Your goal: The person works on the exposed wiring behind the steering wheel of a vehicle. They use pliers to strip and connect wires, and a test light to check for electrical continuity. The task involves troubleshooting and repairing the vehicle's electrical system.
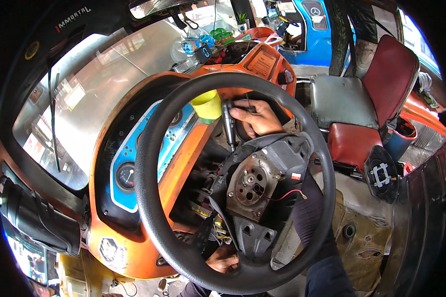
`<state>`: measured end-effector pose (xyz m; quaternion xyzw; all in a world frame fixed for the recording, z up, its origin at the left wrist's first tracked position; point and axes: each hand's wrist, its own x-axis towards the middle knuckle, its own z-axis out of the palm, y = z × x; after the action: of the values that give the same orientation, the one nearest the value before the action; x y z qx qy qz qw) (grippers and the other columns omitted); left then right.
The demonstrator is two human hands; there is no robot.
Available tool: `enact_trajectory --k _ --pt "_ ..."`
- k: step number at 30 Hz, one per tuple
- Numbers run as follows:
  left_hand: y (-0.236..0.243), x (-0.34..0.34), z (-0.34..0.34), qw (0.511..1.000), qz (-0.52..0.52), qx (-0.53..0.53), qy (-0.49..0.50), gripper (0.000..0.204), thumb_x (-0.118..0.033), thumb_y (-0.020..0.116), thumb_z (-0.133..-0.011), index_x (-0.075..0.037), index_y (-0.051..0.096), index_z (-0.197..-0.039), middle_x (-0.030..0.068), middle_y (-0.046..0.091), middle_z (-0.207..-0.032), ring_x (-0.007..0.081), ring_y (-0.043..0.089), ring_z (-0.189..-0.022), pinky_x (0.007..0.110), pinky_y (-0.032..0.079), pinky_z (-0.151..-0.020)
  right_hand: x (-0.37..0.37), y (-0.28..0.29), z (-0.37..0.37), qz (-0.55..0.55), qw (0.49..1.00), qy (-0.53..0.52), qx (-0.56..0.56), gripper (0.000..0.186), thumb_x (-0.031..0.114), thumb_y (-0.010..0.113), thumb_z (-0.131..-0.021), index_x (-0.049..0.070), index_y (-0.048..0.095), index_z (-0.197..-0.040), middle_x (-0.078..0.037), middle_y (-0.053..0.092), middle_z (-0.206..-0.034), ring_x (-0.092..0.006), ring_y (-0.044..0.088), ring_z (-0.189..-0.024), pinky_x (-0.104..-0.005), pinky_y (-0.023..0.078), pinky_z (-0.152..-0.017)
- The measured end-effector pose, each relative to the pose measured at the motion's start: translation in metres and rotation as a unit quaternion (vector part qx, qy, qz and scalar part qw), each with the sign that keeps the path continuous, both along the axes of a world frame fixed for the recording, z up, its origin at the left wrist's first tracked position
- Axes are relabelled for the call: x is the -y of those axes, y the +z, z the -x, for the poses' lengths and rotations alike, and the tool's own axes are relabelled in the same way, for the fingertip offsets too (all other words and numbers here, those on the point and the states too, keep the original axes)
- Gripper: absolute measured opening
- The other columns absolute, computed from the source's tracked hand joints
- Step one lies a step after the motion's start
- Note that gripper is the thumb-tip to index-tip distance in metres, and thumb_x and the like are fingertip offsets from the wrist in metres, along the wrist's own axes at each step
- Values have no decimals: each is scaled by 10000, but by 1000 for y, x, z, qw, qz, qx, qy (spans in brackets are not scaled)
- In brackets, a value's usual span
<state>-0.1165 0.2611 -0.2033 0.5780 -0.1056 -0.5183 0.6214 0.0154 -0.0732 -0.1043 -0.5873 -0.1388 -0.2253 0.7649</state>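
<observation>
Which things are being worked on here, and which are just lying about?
Seems part of the work:
- steering wheel
- metal hub plate
- red wire
- black stalk at the right grip

Probably just about:
- yellow cup
- blue bucket
- green plant

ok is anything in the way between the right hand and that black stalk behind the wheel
Nothing visible: the right hand reaches the black stalk with its fingertips. The steering wheel crosses only over the right sleeve, well back from the fingers.
</observation>
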Motion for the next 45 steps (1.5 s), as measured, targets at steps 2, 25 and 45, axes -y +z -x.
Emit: enact_trajectory --k 2,25,45 --pt "3 -1 1 1000 -5 5 3 476 -213 692 -916 52 566 -1291 88 660 -1093 180 618 -925 298 470 -823 -1 1 -4 -11 1000 5 6 334 248 759 -917 -5 682 -1121 55 531 -588 -24 397 -420 -239 282 -394" --pt "-73 -29 -41 964 165 143 -150 412 -189 565 -963 25 545 -1315 113 643 -1232 196 606 -1107 339 487 -937 -18 -110 155 -138 942 -209 -224 200 228 571 -989 45 621 -1052 -46 599 -748 -140 557 -524 -264 412 -411" --pt "-36 13 -5 992 119 32 22 195 -45 626 -940 148 620 -968 181 666 -966 261 698 -857 356 616 -816 -138 -114 302 -8 950 -27 -312 339 183 564 -1017 70 593 -1336 -45 626 -878 -77 547 -564 -202 397 -452"
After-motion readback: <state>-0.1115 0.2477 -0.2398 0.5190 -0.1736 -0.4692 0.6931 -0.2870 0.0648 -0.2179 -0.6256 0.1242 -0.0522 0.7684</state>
